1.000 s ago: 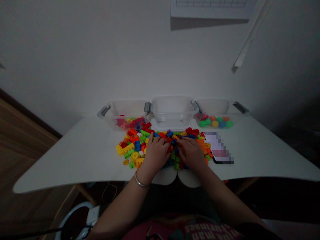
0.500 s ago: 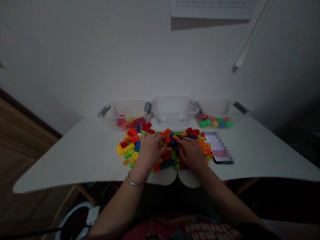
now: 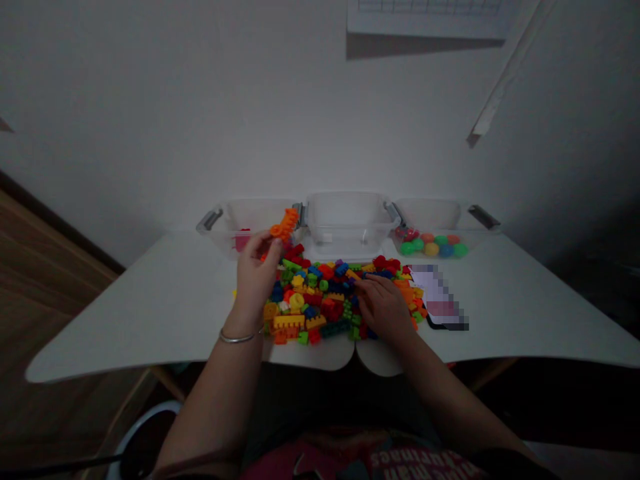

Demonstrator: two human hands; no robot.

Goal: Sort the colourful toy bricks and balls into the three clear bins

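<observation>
A heap of coloured plastic building blocks (image 3: pixel 320 300) lies on the white table (image 3: pixel 165 307). My left hand (image 3: pixel 255 277) is raised over the heap's left part and grips an orange block (image 3: pixel 284 225) at its fingertips, close to the left clear bin (image 3: pixel 245 230). That bin has red and other blocks in it. My right hand (image 3: pixel 383 307) rests palm down on the heap's right side, fingers among the blocks; whether it grips one is hidden.
Three clear plastic bins stand in a row at the table's back: the middle bin (image 3: pixel 345 223) looks empty and the right bin (image 3: pixel 435 230) has coloured balls. A phone (image 3: pixel 440 303) lies right of the heap. A wall rises behind.
My left hand has left the middle of the heap and gone up and to the left, lifting an orange block toward the left bin. My right hand has stayed in place.
</observation>
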